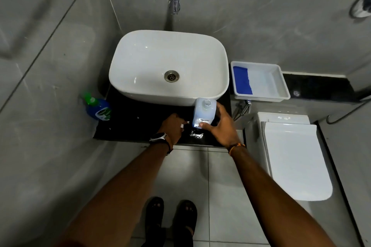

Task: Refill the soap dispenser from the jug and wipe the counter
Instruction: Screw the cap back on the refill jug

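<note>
Two hands worked the black counter (128,124): my right hand (219,126) clamped the uncapped translucent plastic jug (203,112) before the white basin (169,66); my left hand (173,126) pinched something small. Blue soap dispenser (98,109) untouched, wiping unstarted.

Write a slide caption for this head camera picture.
Right hand grips an uncapped jug on the dark counter before a white basin.
</note>
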Motion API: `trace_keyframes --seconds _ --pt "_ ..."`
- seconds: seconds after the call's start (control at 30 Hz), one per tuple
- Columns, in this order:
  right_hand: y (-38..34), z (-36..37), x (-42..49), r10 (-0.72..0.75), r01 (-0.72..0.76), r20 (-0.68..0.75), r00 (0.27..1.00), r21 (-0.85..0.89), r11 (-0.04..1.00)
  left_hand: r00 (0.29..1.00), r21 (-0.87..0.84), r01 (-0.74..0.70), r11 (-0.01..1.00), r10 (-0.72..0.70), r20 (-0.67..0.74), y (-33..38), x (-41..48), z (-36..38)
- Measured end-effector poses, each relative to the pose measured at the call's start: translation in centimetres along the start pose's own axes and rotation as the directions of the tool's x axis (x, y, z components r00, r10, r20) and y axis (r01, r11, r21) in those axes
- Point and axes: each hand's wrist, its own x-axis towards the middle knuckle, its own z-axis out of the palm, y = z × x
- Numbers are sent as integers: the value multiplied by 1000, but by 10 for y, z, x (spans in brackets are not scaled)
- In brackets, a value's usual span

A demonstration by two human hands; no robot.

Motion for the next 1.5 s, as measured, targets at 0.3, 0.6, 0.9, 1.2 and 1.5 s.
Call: trace_keyframes --seconds 0.3,0.6,0.9,1.2,1.5 --pt "1 3 5 33 -33 -12 999 -2 999 849 -420 -190 887 -66 -524 39 -12 -63" --pt "-1 2 6 24 -24 12 1000 -52 998 853 -193 -407 893 296 -429 87 6 -85" --pt "-5 3 10 3 1 50 999 -90 996 929 -102 -274 956 236 -285 88 12 -83" --pt "-10 0 8 23 -19 52 998 -90 996 914 -231 -405 885 395 -91 90 7 -101" --pt "-8 -2 10 8 0 72 997 -105 994 934 -234 -356 905 340 -108 97 0 -105"
